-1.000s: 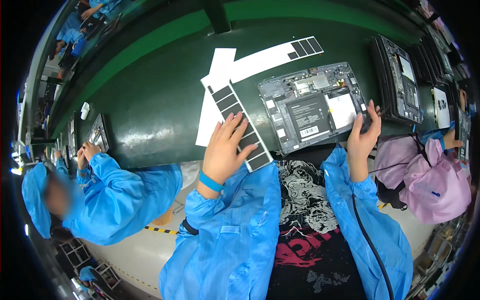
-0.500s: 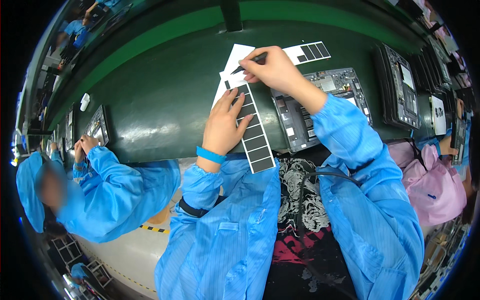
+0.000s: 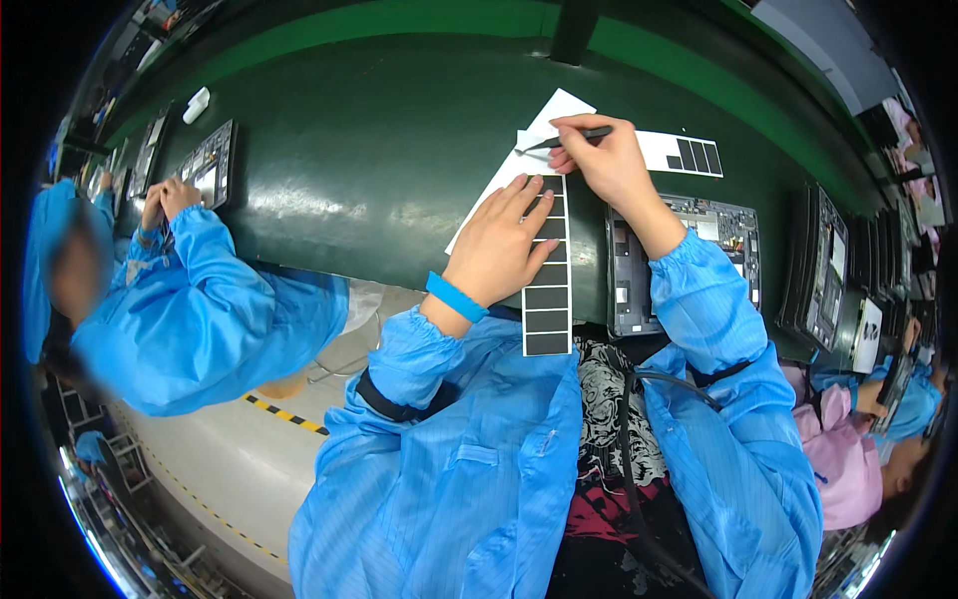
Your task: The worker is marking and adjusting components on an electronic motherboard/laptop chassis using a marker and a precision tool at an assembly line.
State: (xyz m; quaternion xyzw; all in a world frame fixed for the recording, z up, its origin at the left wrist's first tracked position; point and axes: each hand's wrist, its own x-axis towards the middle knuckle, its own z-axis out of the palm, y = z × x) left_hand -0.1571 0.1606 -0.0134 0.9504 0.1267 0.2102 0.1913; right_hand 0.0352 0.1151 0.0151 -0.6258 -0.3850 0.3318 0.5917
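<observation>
A white sheet bearing a column of black rectangular stickers (image 3: pixel 546 298) hangs partly over the table's near edge. My left hand (image 3: pixel 499 238) lies flat across its upper part, fingers stretched out, covering some stickers. In my right hand (image 3: pixel 606 160) is a slim black pointed tool (image 3: pixel 589 134), which looks like tweezers, pinched between thumb and fingers. Its tip is over the white top end of the sheet, just beyond my left fingertips. Plain white paper (image 3: pixel 561 108) lies beneath. Whether the tip grips anything is too small to tell.
An opened tablet-like device (image 3: pixel 629 295) with exposed circuitry lies under my right forearm. Behind it is another sticker sheet (image 3: pixel 699 156). Stacked devices (image 3: pixel 820 265) stand at right. A co-worker at left handles a similar device (image 3: pixel 212 165); a white object (image 3: pixel 197 105) lies near it.
The whole view has shifted and turned, so the table things appear farther right and lower. My left hand stays flat on the sticker sheet; my right hand still holds the tweezers-like tool over its top end.
</observation>
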